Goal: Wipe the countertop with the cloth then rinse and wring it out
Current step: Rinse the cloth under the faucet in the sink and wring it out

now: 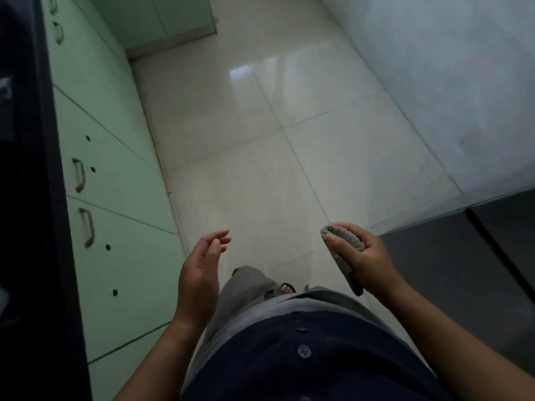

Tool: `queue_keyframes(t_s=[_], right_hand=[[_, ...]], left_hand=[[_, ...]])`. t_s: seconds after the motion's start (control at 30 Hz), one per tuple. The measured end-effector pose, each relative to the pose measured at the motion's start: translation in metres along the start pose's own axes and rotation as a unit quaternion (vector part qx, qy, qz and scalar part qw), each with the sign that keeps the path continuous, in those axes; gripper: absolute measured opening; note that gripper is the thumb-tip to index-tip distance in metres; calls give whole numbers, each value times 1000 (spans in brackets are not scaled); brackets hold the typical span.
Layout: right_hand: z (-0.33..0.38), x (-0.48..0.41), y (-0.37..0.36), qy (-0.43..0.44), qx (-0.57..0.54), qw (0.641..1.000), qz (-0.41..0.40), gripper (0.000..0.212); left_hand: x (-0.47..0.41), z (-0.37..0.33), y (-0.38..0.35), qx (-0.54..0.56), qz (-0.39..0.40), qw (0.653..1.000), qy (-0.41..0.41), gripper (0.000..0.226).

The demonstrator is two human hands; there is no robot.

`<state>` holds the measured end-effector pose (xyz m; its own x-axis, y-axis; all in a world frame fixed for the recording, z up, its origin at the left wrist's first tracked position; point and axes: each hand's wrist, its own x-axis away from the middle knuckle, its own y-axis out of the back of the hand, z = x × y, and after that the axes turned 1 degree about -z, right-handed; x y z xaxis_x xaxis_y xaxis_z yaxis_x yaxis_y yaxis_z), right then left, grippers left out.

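Head cam, steep down, floor (289, 140) below.

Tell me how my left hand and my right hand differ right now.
The left hand is open and holds nothing, while the right hand is closed around a grey cloth. The left hand's fingers stretch forward, loosely spread, while the right hand's fingers curl over the cloth. The left hand is nearer the green cabinets; the right is nearer the grey appliance. Both hang in the air above the tiled floor.

Open floor (260, 140) ahead, cabinets (115, 183) left (wall (448, 82) right)
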<state>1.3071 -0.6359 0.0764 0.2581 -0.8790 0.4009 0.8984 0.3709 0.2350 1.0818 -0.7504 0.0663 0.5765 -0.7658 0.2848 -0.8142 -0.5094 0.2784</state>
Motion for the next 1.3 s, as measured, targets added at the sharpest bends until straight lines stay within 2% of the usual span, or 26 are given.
queue_keyframes(t_s=[0.27, 0.5, 0.67, 0.8, 0.9, 1.17, 1.3], right_hand=[[38, -133, -16, -35, -6, 999, -23, 8], [149, -297, -46, 4, -14, 1000, -10, 11], [207, -390, -59, 20, -20, 1000, -7, 12], [233, -462, -65, 8, -16, 1000, -9, 14], [256, -533, -70, 9, -7, 1000, -10, 14], [371, -746, -57, 51, 36, 998, 29, 9], [415, -821, -62, 52, 34, 997, 50, 10]], left_hand=[[-144, -27, -14, -8, 12, 1000, 9, 41], [-324, -105, 0, -32, 17, 999, -2, 43], [-422, -145, -2, -18, -1, 1000, 0, 42], [-493, -166, -15, -4, 5, 1000, 14, 42], [-563, -182, -30, -7, 6, 1000, 21, 33], [-754, -263, -69, 6, -17, 1000, 20, 33], [-825, -289, -76, 25, -40, 998, 35, 33]])
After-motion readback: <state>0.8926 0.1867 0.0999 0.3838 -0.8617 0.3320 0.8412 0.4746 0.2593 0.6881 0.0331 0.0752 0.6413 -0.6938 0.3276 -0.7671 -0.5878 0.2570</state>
